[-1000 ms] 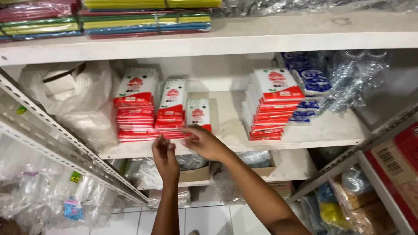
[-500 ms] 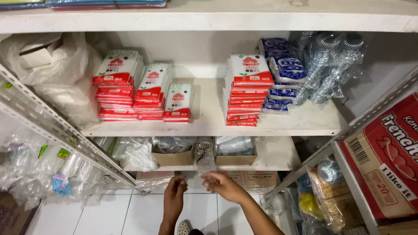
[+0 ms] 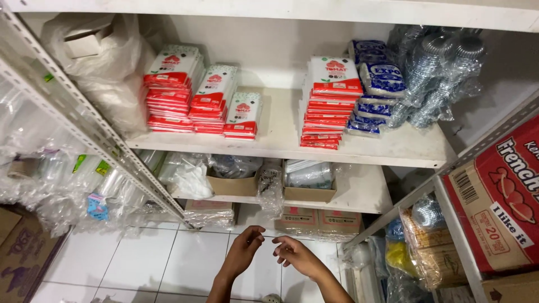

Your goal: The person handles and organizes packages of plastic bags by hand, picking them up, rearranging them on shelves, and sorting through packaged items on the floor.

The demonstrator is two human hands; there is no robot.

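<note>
While both hands hang low over the white floor tiles (image 3: 168,258), neither holds anything I can make out: left hand (image 3: 245,247) has fingers loosely curled, right hand (image 3: 293,257) is half open w/ fingers bent, the two near each other but apart; whether a thin bit of plastic runs between them I can't tell. Nearest stuff is the clear plastic bag (image 3: 270,188) drooping off the lower shelf edge, just above the hands, between 2 open cardboard boxes (image 3: 233,184), w/ 2 closed cartons beneath. Risk, as I see it: a hand coming up could snag that dangling bag and drag it, maybe a box too, off the edge. Up on the middle shelf (image 3: 393,147) the packs sit well apart from the hands: 3 red-and-white stacks at left (image 3: 210,101), stepping down in height, 1 taller stack (image 3: 331,104) at centre, 1 pile of blue packs (image 3: 373,84) beside it, then bagged foil cups (image 3: 443,73). The short 3rd stack looks easiest to knock.
</note>
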